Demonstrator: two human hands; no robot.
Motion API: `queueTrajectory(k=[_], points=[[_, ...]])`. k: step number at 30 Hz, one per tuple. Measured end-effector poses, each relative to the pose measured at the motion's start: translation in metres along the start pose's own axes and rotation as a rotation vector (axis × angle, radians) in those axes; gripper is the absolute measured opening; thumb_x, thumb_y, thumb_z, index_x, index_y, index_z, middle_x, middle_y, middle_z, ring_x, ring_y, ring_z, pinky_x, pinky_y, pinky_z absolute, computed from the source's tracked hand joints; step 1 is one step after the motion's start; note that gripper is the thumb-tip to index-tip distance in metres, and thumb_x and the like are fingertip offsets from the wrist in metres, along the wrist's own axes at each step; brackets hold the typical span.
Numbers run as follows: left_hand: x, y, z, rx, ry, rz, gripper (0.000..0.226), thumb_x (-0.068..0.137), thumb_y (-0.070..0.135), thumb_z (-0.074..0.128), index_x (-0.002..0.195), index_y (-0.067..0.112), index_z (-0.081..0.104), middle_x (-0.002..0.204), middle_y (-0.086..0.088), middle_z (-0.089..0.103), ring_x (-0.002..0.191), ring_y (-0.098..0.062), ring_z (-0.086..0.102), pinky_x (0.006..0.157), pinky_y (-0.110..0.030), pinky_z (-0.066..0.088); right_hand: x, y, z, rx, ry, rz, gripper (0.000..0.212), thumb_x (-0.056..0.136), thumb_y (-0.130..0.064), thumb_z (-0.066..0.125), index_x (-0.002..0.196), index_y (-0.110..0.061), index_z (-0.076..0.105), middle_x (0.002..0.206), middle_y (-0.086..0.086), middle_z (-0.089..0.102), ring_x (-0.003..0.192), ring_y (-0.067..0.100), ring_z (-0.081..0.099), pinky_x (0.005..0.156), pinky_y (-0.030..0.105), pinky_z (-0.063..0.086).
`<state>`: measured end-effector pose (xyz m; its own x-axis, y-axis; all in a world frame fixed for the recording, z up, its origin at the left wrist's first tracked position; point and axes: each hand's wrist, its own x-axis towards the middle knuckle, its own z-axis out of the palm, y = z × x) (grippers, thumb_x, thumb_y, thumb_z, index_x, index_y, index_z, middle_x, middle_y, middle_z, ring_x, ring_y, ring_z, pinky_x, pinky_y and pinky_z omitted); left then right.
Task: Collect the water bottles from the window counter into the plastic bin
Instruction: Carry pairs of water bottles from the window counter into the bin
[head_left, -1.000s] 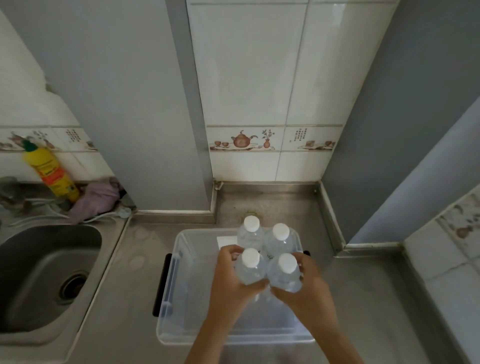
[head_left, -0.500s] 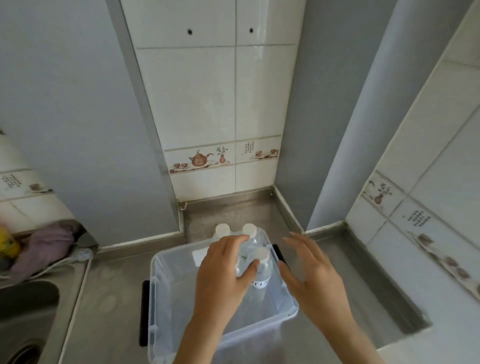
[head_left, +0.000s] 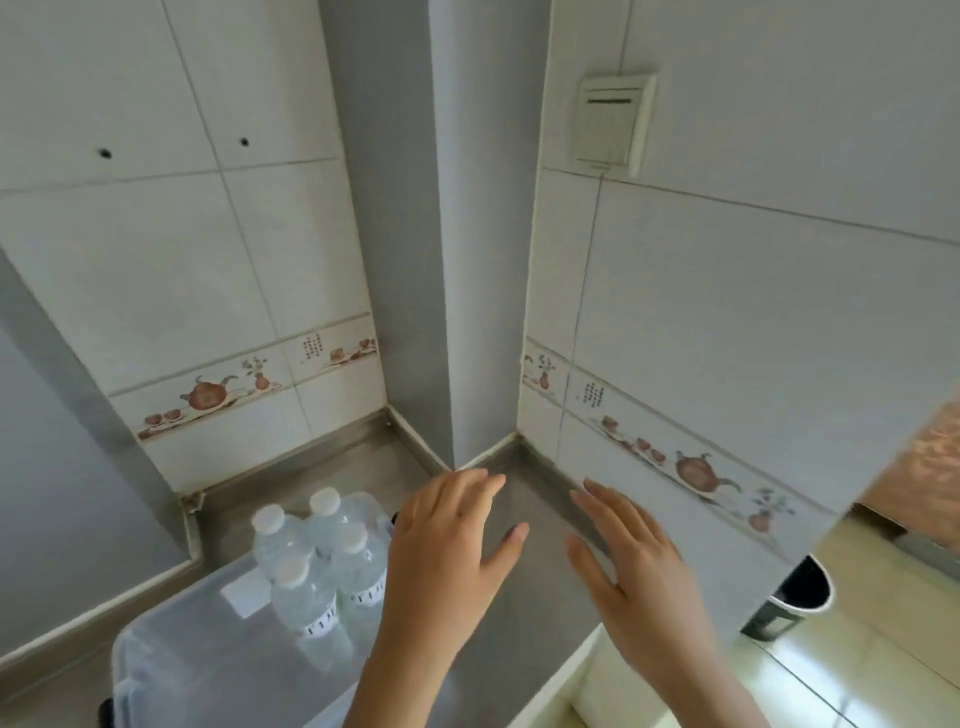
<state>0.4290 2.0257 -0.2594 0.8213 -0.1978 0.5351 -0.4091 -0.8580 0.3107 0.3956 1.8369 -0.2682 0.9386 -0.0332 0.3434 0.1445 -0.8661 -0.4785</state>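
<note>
Several clear water bottles (head_left: 306, 587) with white caps stand upright and close together in the far right corner of the clear plastic bin (head_left: 171, 654) at the lower left. My left hand (head_left: 447, 551) hovers just right of the bottles with fingers spread, holding nothing. My right hand (head_left: 634, 566) is further right over the steel counter (head_left: 524, 597), also open and empty. The bin's right side is hidden behind my left forearm.
Tiled walls and a grey column (head_left: 415, 312) close the counter's corner. The counter's front edge (head_left: 561, 670) runs at the lower right, with a black bin (head_left: 795, 597) on the floor below. A white wall box (head_left: 613, 124) sits high on the right wall.
Both hands have let go of the bottles and moved right, away from the bin. The view has swung right and up; the sink and yellow bottle are out of frame.
</note>
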Motion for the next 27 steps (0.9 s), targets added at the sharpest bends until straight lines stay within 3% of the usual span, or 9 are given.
queueTrajectory(k=[4, 8, 12, 17, 21, 27], points=[[0.004, 0.056, 0.024, -0.04, -0.054, 0.073, 0.049, 0.086, 0.053, 0.049, 0.118, 0.021, 0.068, 0.118, 0.005, 0.069, 0.109, -0.017, 0.063, 0.087, -0.035, 0.053, -0.025, 0.036, -0.038, -0.037, 0.013, 0.107, 0.063, 0.087, -0.063, 0.022, 0.137, -0.034, 0.046, 0.147, -0.016, 0.041, 0.137, 0.009, 0.034, 0.107, 0.041, 0.04], [0.001, 0.137, 0.053, -0.148, -0.128, 0.187, 0.048, 0.085, 0.05, 0.053, 0.117, 0.019, 0.069, 0.116, 0.003, 0.069, 0.106, -0.018, 0.064, 0.084, -0.035, 0.056, -0.062, 0.086, -0.089, -0.054, 0.099, 0.224, 0.073, 0.085, -0.071, 0.012, 0.138, -0.033, 0.046, 0.148, -0.016, 0.04, 0.139, 0.008, 0.032, 0.112, 0.038, 0.033], [-0.008, 0.213, 0.076, -0.17, -0.2, 0.27, 0.058, 0.091, 0.06, 0.039, 0.122, 0.02, 0.068, 0.118, 0.002, 0.07, 0.107, -0.017, 0.065, 0.087, -0.034, 0.053, -0.102, 0.137, -0.132, -0.058, 0.161, 0.342, 0.068, 0.086, -0.067, 0.021, 0.137, -0.033, 0.048, 0.147, -0.016, 0.041, 0.138, 0.005, 0.029, 0.108, 0.041, 0.039], [-0.026, 0.292, 0.105, -0.197, -0.251, 0.328, 0.053, 0.087, 0.06, 0.046, 0.12, 0.024, 0.067, 0.118, 0.006, 0.07, 0.108, -0.015, 0.065, 0.087, -0.034, 0.051, -0.152, 0.191, -0.179, -0.111, 0.215, 0.443, 0.073, 0.084, -0.073, 0.016, 0.136, -0.034, 0.049, 0.148, -0.015, 0.041, 0.139, 0.007, 0.031, 0.108, 0.043, 0.038], [-0.03, 0.35, 0.12, -0.241, -0.28, 0.401, 0.053, 0.086, 0.058, 0.046, 0.118, 0.023, 0.068, 0.116, 0.006, 0.07, 0.108, -0.016, 0.065, 0.087, -0.034, 0.052, -0.185, 0.224, -0.215, -0.136, 0.278, 0.54, 0.063, 0.085, -0.065, 0.025, 0.135, -0.034, 0.05, 0.147, -0.012, 0.042, 0.138, 0.01, 0.033, 0.108, 0.043, 0.037], [-0.015, 0.418, 0.155, -0.321, -0.304, 0.522, 0.053, 0.084, 0.058, 0.047, 0.117, 0.023, 0.068, 0.116, 0.008, 0.069, 0.11, -0.015, 0.063, 0.088, -0.034, 0.051, -0.207, 0.273, -0.252, -0.175, 0.358, 0.69, 0.067, 0.083, -0.066, 0.023, 0.136, -0.034, 0.047, 0.149, -0.013, 0.039, 0.14, 0.009, 0.028, 0.112, 0.04, 0.032]])
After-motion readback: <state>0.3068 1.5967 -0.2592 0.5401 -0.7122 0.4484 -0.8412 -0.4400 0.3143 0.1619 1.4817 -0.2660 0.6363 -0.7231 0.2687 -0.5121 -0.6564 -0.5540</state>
